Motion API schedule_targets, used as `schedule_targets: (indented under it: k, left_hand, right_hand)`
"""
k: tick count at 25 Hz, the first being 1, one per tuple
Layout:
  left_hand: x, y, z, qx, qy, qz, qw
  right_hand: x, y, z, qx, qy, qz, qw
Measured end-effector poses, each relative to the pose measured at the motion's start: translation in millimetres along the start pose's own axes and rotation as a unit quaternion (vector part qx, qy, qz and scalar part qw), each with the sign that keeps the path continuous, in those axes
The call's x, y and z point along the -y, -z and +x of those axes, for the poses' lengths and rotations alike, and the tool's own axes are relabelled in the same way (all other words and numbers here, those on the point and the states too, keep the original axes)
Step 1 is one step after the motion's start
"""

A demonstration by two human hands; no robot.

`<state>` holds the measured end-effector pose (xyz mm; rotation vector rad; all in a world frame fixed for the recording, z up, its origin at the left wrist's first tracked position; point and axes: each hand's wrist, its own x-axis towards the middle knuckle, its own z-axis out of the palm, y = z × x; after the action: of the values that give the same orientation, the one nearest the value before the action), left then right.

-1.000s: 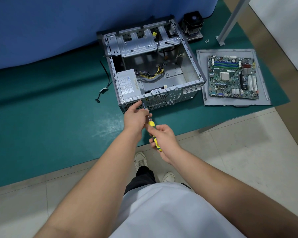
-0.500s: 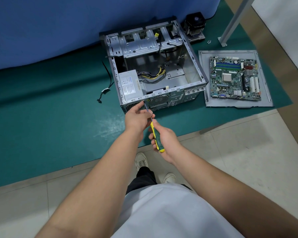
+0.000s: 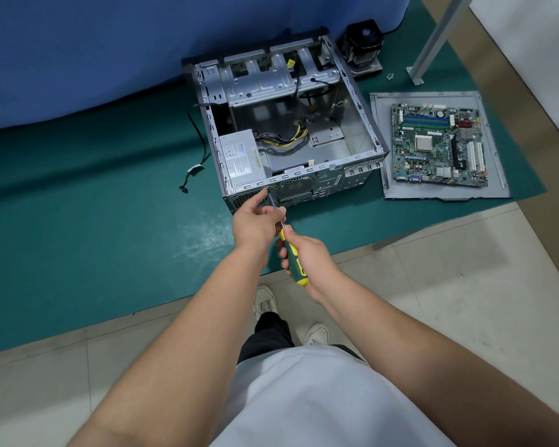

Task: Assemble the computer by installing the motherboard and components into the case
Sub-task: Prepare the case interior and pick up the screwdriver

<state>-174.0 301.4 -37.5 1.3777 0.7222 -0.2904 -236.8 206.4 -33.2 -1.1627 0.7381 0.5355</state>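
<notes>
Motherboard (image 3: 439, 145) isn't in yet, it's lying on a grey side panel (image 3: 494, 185) well off to the right of both hands, beside the open case (image 3: 352, 121). Right hand (image 3: 310, 259) is wrapped around the yellow-green screwdriver (image 3: 293, 259), left hand (image 3: 259, 219) pinches the shaft and steers the tip at the case's rear wall, just below the power supply (image 3: 239, 159). My guess at the risk: tip slips off the screw head and chews it up, or the screw drops into the fan grille (image 3: 296, 185). Loose yellow cables (image 3: 288, 140) sprawl across the case floor where the board has to go. CPU cooler (image 3: 363, 46) and spare screws (image 3: 390, 75) sit far beyond the hands.
</notes>
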Motion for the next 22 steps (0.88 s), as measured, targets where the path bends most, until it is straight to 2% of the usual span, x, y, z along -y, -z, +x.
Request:
schedule_targets:
  k: [3,5,6,8,9,12,14,18,20,22]
  left_hand:
    - [-3.4,5.6,-2.2,0.023,-0.06,0.1,0.993]
    - [-9.8,15.0,-2.6,0.001,-0.177,0.203,0.963]
    - [-14.4,21.8,0.4,-0.022,-0.247,0.249,0.936]
    - [-27.7,34.2,16.6,-0.035,-0.352,0.363,0.862]
    - [-36.4,38.6,29.8,-0.017,-0.365,0.447,0.816]
    - [-60.2,44.2,67.1,0.067,-0.312,0.673,0.668]
    - [-63.0,45.5,82.9,0.078,-0.319,0.72,0.611]
    - [-53.7,48.4,89.9,0.048,-0.375,0.733,0.565]
    - [-50.8,50.2,90.5,0.043,-0.389,0.726,0.566]
    - [-49.3,50.9,88.4,0.042,-0.395,0.723,0.566]
  right_hand:
    - [-1.8,5.4,-1.2,0.001,0.029,-0.071,0.997]
    - [-3.3,10.0,-3.5,0.018,0.055,-0.109,0.992]
    - [-1.2,11.3,-4.7,0.026,0.074,-0.119,0.99]
    - [14.0,12.6,-1.0,0.013,0.13,-0.144,0.981]
    - [27.4,12.6,5.6,-0.011,0.164,-0.167,0.972]
    - [79.0,15.7,35.6,-0.097,0.241,-0.292,0.921]
    - [110.9,18.5,55.3,-0.134,0.264,-0.384,0.874]
    - [150.5,24.6,82.3,-0.174,0.32,-0.52,0.773]
    - [159.7,27.3,92.9,-0.187,0.317,-0.565,0.738]
    - [164.2,29.6,100.4,-0.199,0.302,-0.589,0.723]
